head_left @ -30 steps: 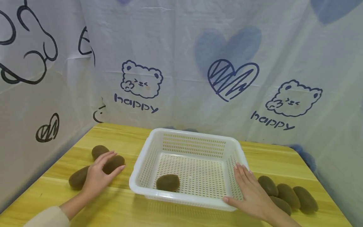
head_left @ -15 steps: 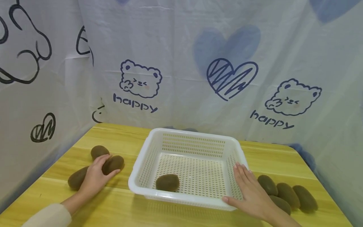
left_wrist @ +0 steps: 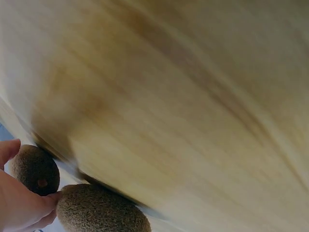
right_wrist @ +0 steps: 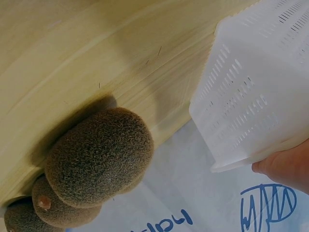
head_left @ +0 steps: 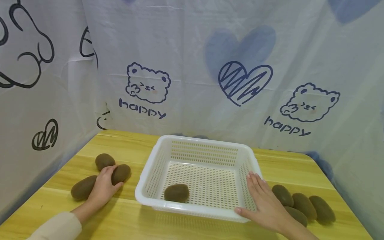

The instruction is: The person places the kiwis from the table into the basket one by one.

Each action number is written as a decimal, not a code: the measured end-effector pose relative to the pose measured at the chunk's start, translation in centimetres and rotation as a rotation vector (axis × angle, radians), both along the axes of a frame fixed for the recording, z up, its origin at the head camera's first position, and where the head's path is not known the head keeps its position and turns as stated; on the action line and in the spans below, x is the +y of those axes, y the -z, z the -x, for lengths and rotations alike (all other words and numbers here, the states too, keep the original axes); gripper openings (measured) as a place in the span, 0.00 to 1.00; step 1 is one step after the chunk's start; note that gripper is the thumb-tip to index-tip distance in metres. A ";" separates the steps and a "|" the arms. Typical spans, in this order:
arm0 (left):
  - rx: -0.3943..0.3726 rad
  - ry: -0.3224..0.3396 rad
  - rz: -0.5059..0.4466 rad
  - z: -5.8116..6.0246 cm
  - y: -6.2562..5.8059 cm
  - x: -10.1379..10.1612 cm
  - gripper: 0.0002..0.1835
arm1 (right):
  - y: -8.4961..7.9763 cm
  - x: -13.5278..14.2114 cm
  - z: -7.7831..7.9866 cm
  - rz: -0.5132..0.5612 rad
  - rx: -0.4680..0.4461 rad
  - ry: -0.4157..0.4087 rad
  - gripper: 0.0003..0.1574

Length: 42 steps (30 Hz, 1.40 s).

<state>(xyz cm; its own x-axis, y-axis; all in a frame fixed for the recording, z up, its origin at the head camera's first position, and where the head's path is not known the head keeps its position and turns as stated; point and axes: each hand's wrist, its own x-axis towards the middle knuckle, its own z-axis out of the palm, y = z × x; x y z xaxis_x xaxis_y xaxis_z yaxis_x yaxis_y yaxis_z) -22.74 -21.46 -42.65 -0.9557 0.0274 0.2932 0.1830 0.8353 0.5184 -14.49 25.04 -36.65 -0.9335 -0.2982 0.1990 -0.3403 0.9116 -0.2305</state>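
L hand (head_left: 103, 188) has slid in + narrowed over the last sec: fingers & thumb now round the near end of a kiwi (head_left: 122, 174), apparently pinching it, no lift visible. Suggests grasp only just made. Far kiwi (head_left: 105, 161) just beyond L hand's fingers; long kiwi (head_left: 84, 188) close on its outer side, all on desk (head_left: 120, 220). R hand (head_left: 264, 205) unchanged: fingers straight over the basket (head_left: 192, 139) side, prob. steadying. Basket betw. hands, 1 kiwi (head_left: 177, 193) inside; 4 kiwis (head_left: 304, 206) R hand's outer side.
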 end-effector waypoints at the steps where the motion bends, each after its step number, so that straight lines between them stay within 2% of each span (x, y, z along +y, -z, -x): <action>1: -0.003 -0.002 0.005 0.0 0.0 0.0 0.34 | 0.0 0.0 0.0 0.000 0.001 0.001 0.63; 11: 0.027 -0.008 -0.025 -0.1 -0.3 0.0 0.31 | 0.0 0.0 0.0 0.000 -0.004 0.006 0.63; 22: 0.063 0.047 -0.046 0.4 -0.9 0.1 0.27 | 0.1 0.1 0.0 -0.009 0.006 -0.001 0.63; 37: 0.172 0.085 -0.095 0.7 -3.0 0.6 0.26 | 0.1 0.0 0.0 0.003 -0.011 0.011 0.64; 42: 0.205 0.102 -0.092 0.8 -4.2 1.1 0.25 | 0.2 0.0 0.0 -0.019 0.007 0.009 0.63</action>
